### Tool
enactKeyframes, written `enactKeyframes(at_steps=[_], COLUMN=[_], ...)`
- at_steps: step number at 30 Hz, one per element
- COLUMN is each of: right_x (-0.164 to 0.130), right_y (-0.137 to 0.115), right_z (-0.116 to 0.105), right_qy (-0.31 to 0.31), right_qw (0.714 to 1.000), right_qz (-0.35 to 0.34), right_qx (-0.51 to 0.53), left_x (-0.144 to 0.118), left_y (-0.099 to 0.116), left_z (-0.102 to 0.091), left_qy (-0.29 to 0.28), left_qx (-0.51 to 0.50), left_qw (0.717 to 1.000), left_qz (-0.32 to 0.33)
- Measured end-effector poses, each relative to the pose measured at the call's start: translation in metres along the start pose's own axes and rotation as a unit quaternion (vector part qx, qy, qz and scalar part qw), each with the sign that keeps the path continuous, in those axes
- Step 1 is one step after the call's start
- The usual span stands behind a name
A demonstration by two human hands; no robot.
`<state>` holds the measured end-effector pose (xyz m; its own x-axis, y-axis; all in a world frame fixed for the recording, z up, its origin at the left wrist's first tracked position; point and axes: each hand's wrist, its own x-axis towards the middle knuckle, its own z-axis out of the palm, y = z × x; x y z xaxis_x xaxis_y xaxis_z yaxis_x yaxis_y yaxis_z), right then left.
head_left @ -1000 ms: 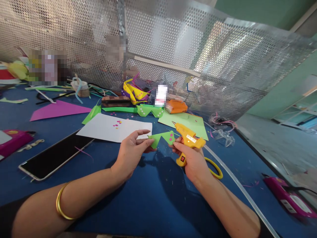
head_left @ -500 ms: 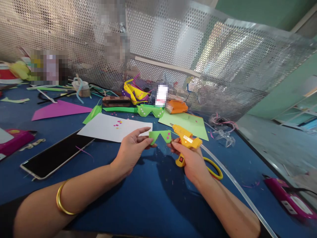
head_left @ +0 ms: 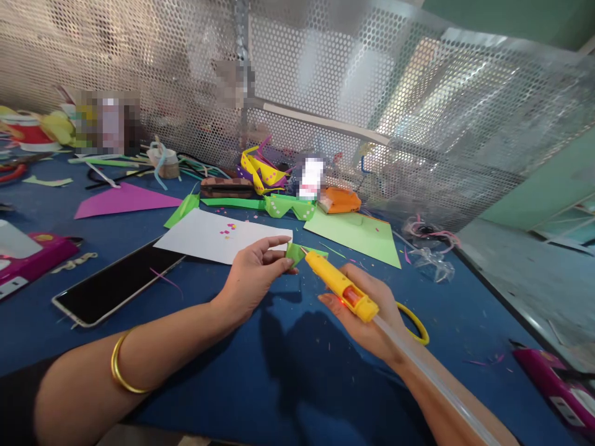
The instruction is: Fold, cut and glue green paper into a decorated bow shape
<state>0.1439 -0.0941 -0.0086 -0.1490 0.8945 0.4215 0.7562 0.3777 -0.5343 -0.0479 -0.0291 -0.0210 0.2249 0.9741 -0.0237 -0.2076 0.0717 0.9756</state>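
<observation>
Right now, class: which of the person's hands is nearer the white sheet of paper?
Left. The left hand sits at the white sheet's near edge; the right hand, holding the glue gun, is farther right.

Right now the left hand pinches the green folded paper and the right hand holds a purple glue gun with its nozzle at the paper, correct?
Not quite: the glue gun in the right hand is yellow, as the head view shows. The left hand does pinch the green folded paper, nozzle at it.

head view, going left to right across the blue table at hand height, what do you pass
pink case → black phone → left hand → green folded paper → yellow glue gun → right hand → pink tool
</observation>
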Motion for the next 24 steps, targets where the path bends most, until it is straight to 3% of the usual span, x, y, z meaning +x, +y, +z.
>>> enactKeyframes(at_steps=[24], right_x=[-0.0016], right_y=[-0.0027], right_z=[0.0095], right_qy=[-0.005], right_qw=[1.000], right_qz=[-0.007], right_qx=[-0.008], left_x=[-0.0024], left_y=[-0.0014], left_z=[0.0002], left_qy=[0.002], left_qx=[0.026], left_qw=[0.999], left_qz=[0.024])
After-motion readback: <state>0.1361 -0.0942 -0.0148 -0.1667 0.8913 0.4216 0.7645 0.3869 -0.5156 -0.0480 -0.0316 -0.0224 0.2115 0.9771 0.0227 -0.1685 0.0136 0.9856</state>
